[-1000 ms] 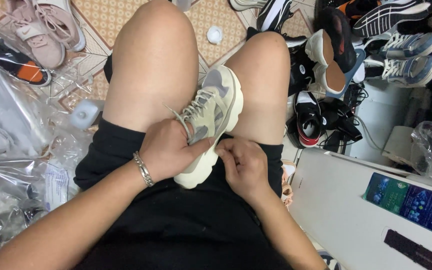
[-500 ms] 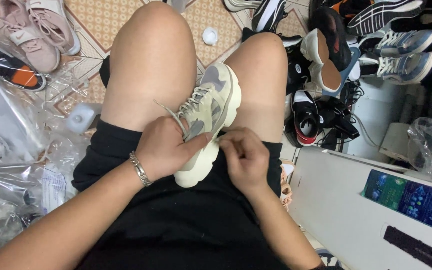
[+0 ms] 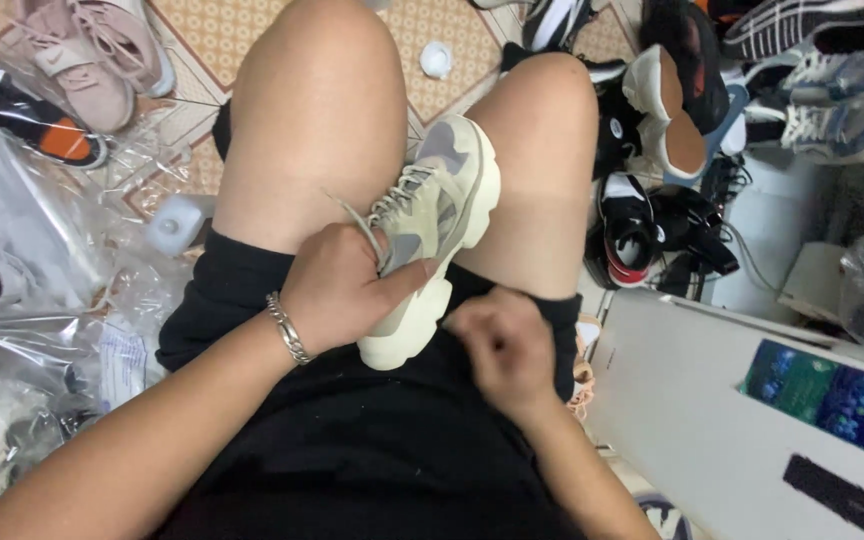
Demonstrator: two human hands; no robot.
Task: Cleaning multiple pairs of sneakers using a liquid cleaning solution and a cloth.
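Observation:
A beige and grey chunky sneaker (image 3: 444,205) with a thick cream sole lies on my lap between my bare thighs, toe pointing away. My left hand (image 3: 344,292), with a silver bracelet on the wrist, grips the sneaker at its opening, and a loose beige lace (image 3: 354,217) sticks out above the knuckles. My right hand (image 3: 497,345) is blurred and closed in a fist just right of the sneaker's heel. Nothing shows in it, and whether it touches the sole is unclear.
Pink sneakers (image 3: 87,60) and a black and orange shoe (image 3: 47,135) lie at the upper left above crumpled clear plastic bags (image 3: 12,230). A pile of shoes (image 3: 687,110) fills the upper right. A white box (image 3: 692,400) with a blue label stands at the lower right.
My right hand has drawn back from the sneaker's heel, down and to the right. My left hand keeps its grip, and the sneaker has hardly moved.

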